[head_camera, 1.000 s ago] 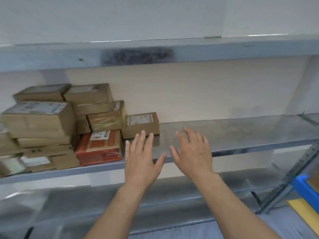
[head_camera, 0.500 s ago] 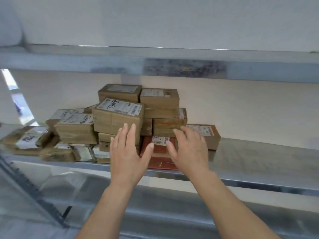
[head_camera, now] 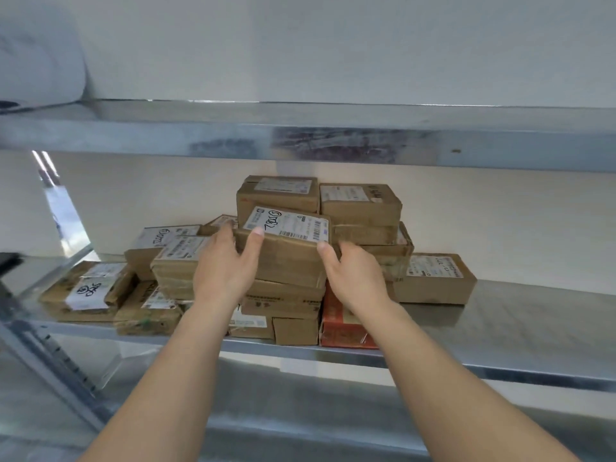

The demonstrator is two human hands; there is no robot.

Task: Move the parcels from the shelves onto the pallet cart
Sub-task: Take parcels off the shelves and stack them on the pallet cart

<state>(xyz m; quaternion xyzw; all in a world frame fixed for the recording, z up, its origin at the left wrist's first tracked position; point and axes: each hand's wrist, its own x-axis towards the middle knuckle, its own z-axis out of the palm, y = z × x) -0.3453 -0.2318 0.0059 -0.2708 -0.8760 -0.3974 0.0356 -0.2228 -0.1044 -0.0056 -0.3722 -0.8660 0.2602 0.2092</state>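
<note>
Pretty much the whole pile is plain kraft-brown cardboard. The front parcel (head_camera: 290, 261) has a white label (head_camera: 286, 225) with black marker scribble and black barcode stripes. The odd one out is an orange-red parcel (head_camera: 340, 328) down at the bottom with some pale print on it. The shelf (head_camera: 500, 331) is shiny silver-grey, the upper shelf (head_camera: 333, 145) has a dark smudgy patch, and the back wall (head_camera: 500, 221) is cream.

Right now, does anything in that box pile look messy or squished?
Yes. The far-left parcel lies crooked, its wrapping crumpled and label wrinkled. The labelled parcel gripped by the left hand and right hand sits tilted on the uneven stack. Nothing looks spilled.
</note>
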